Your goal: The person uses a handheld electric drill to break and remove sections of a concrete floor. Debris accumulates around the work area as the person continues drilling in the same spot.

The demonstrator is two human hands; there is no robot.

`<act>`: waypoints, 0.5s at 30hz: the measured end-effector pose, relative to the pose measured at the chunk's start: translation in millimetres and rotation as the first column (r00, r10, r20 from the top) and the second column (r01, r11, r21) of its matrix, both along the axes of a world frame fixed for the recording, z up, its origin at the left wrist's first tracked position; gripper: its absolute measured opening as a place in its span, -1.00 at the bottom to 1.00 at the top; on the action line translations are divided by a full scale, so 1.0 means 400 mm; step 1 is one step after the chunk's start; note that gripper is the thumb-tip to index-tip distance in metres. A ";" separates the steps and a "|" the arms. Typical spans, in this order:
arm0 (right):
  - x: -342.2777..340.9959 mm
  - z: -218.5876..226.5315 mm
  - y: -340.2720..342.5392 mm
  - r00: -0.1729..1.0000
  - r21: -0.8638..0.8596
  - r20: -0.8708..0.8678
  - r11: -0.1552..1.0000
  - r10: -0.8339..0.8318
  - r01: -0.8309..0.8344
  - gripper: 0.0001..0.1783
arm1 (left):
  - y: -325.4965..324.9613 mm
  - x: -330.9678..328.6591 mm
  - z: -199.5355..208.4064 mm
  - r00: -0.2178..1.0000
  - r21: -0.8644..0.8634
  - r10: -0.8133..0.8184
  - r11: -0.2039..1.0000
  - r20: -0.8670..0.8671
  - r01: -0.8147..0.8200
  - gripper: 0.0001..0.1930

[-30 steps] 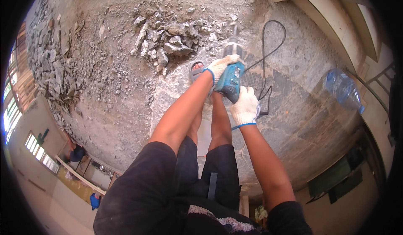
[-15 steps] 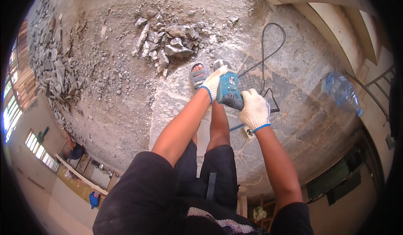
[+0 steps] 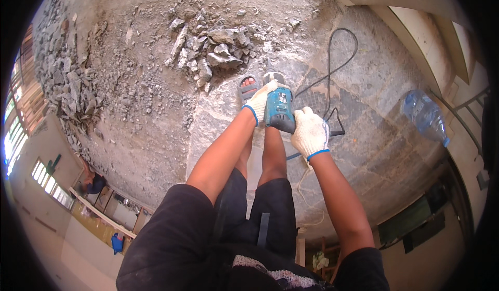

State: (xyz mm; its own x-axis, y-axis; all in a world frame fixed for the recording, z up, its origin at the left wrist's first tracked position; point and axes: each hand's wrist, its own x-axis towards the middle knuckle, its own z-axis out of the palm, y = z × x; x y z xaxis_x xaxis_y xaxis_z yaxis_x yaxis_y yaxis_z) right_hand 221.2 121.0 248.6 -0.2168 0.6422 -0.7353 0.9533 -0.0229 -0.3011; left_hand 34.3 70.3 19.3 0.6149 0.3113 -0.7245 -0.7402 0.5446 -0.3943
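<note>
A teal and black rotary hammer drill (image 3: 280, 104) is between my gloved hands, its bit end pointing away from me toward the far floor. My left hand (image 3: 261, 102), in a white knit glove with a blue cuff, is wrapped round the drill's front left side. The rear grip sits in my right hand (image 3: 310, 130), gloved the same way; the fingers around the grip are partly hidden. Just beyond the drill's front lies a heap of broken stone pieces (image 3: 221, 52). My sandalled foot (image 3: 249, 88) stands left of the drill on the stone floor (image 3: 218, 117).
A black cable (image 3: 328, 73) loops over the floor right of the drill. Farther right lies a large clear plastic bottle (image 3: 425, 115) beside steps (image 3: 410, 41). Rubble (image 3: 67, 88) covers the left side. Another person (image 3: 93, 181) is at the far left.
The drill and both my hands have shifted slightly left, and the drill stands a little straighter. Its bit now shows more plainly. My grip stays the same.
</note>
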 end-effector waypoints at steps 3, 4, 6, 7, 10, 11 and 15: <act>-0.010 -0.008 0.013 1.000 -0.013 0.031 1.000 0.000 0.000 -0.73 | 0.005 -0.005 -0.043 0.999 -0.197 0.031 0.980 -0.018 -0.034 -0.42; -0.012 -0.008 0.015 0.999 -0.013 0.034 1.000 -0.002 0.002 -0.74 | 0.011 -0.010 -0.054 0.998 -0.201 0.064 0.978 0.017 -0.060 -0.44; -0.023 -0.015 0.023 0.999 -0.014 0.051 1.000 0.007 -0.006 -0.76 | 0.026 -0.027 -0.059 0.991 -0.293 0.118 0.952 0.069 -0.093 -0.46; -0.030 -0.017 0.025 0.999 -0.018 0.049 1.000 0.022 -0.021 -0.78 | 0.028 -0.035 -0.051 0.992 -0.242 0.075 0.969 0.104 -0.048 -0.45; -0.055 -0.029 0.038 0.998 0.019 0.032 0.998 0.055 -0.056 -0.79 | 0.039 -0.055 -0.008 0.987 -0.090 -0.153 0.985 -0.051 0.148 -0.41; -0.063 -0.030 0.037 0.997 0.007 0.033 0.998 0.063 -0.063 -0.80 | 0.041 -0.059 0.003 0.969 -0.047 -0.221 0.975 -0.108 0.217 -0.39; -0.066 -0.031 0.025 0.996 -0.017 0.039 0.997 0.079 -0.078 -0.81 | 0.032 -0.062 -0.010 0.972 -0.023 -0.206 0.979 -0.113 0.204 -0.40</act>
